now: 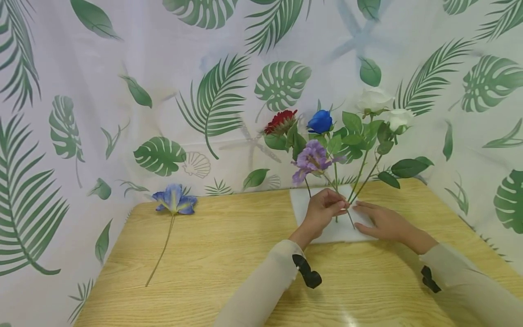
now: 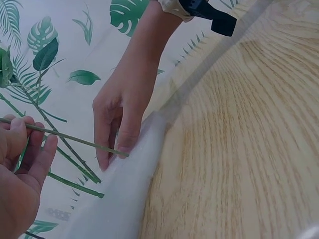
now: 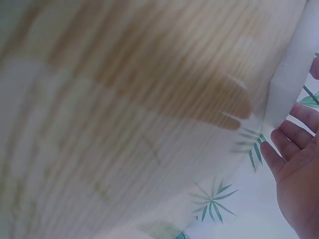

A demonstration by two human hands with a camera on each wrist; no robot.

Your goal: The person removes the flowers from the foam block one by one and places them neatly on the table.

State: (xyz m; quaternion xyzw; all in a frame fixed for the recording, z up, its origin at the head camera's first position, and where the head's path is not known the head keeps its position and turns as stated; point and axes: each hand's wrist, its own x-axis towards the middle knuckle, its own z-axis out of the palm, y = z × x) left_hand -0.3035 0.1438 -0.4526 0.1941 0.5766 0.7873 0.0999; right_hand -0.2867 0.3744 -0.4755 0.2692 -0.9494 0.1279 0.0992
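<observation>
Pinching purple iris (image 1: 313,156) by stem in left hand (image 1: 320,213) over foam pad (image 1: 333,234), with right hand (image 1: 386,222) outspread at its edge and broad surface (image 1: 224,254) leftward.

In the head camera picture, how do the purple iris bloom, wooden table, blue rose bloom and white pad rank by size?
Largest to smallest, as they look there:
1. Wooden table
2. White pad
3. Purple iris bloom
4. Blue rose bloom

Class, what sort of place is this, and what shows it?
Probably an indoor flower-arranging setup: a wood-grain table, a leaf-patterned backdrop, and flowers gathered above a white pad.
</observation>
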